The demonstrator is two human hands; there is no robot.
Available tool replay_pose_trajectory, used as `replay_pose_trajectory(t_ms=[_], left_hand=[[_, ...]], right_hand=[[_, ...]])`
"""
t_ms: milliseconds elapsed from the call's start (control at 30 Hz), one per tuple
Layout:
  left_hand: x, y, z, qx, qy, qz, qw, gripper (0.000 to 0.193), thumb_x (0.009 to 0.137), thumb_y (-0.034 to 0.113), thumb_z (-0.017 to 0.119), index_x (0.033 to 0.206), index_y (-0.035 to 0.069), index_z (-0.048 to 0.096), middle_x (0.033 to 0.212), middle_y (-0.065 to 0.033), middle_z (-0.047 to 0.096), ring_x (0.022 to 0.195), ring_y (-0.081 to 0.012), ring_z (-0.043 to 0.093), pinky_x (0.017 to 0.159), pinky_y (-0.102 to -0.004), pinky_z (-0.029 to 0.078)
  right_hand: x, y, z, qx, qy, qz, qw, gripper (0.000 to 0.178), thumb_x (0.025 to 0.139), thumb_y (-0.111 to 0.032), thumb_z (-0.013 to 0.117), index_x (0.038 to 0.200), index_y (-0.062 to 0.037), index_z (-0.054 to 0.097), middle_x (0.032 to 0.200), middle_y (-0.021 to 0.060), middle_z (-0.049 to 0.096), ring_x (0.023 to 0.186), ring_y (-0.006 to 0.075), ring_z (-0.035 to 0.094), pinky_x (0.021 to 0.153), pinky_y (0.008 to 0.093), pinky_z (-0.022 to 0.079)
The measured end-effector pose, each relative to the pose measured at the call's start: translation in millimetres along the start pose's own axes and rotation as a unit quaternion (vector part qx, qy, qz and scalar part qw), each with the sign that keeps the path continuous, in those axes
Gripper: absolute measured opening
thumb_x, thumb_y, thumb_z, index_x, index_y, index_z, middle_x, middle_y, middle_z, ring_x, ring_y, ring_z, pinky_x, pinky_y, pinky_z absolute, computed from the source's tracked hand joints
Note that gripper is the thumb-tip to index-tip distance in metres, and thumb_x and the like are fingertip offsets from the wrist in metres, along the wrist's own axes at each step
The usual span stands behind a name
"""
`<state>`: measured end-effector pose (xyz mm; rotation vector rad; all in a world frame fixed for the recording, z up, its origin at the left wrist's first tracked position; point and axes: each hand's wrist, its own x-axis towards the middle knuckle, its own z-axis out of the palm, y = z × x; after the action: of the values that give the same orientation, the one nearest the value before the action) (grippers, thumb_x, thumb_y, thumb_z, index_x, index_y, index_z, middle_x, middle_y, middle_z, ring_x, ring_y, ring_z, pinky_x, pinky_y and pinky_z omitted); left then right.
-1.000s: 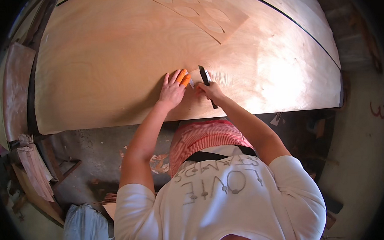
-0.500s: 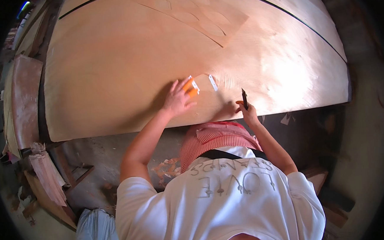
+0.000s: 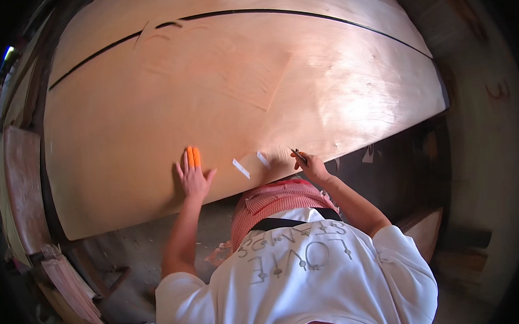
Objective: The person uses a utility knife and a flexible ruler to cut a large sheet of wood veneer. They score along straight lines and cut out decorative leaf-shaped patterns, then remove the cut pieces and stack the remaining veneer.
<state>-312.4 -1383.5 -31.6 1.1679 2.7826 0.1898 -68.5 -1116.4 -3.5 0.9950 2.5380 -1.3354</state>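
Wooden sheet (image 3: 117, 128), pale and broad, spread in front of the person, its near edge slanting across the view just beyond the waist. A dark line (image 3: 251, 10) crosses its far part in a shallow curve. Left hand (image 3: 194, 177): palm down toward the left-centre of the sheet, near its front edge, with the fingers extended, the thumb spread to the right and nothing grasped; whether the whole palm touches the surface cannot be told. Two of its fingers wear orange covers (image 3: 193, 157). Right hand (image 3: 314, 168): closed around a slim dark tool (image 3: 299, 156) above the front edge of the sheet, the tool's tip directed away from the body and to the left. Between the hands, two short white strips (image 3: 241, 169) lie on the sheet, apart from each other and both slanted, the right-hand one nearer the tool. Farther back, a thin piece of similar colour (image 3: 261, 82) rests on the sheet, its details blurred. At left stands a brown panel (image 3: 25, 186), with a bundle of pale strips (image 3: 72, 289) below it. The person wears a white shirt (image 3: 319, 288) and a red-striped garment (image 3: 279, 197).
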Motion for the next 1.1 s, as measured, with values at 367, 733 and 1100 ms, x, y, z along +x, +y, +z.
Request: replay_pose_trajectory(t_ms=[367,733,1100], left_hand=[[-104.3,-27.5,24.3,-0.019,-0.043,0.051,0.998,0.071,0.081,0.044,0.047,0.133,0.001,0.025,0.139,-0.0176,0.022,0.128,-0.0311,0.022,0.102,-0.0522,0.013],[75.5,-94.7,14.6,0.106,0.116,-0.071,0.985,0.064,0.085,0.039,0.046,0.133,0.003,0.025,0.138,-0.019,0.024,0.126,-0.0318,0.025,0.099,-0.0462,0.025],[85.4,-90.6,28.5,0.136,-0.031,-0.191,0.972,0.069,0.086,0.047,0.039,0.136,0.006,0.018,0.143,-0.0104,0.017,0.13,-0.0264,0.018,0.104,-0.0459,0.014]], right_hand=[[-6.8,30.0,-26.8,-0.153,0.068,-0.054,0.984,0.024,0.073,-0.007,0.054,0.096,-0.0086,0.059,0.087,0.012,0.057,0.079,0.0306,0.057,0.067,0.0387,0.047],[165.3,42.9,-135.5,-0.259,0.238,0.021,0.936,0.036,0.079,-0.005,0.041,0.112,-0.0117,0.052,0.11,0.0066,0.052,0.1,0.0267,0.05,0.08,0.0357,0.044],[213.9,87.5,-149.0,-0.326,0.217,0.1,0.915,0.047,0.075,-0.005,0.041,0.122,-0.0062,0.045,0.139,0.0022,0.025,0.129,0.0236,0.021,0.102,0.0377,0.023]])
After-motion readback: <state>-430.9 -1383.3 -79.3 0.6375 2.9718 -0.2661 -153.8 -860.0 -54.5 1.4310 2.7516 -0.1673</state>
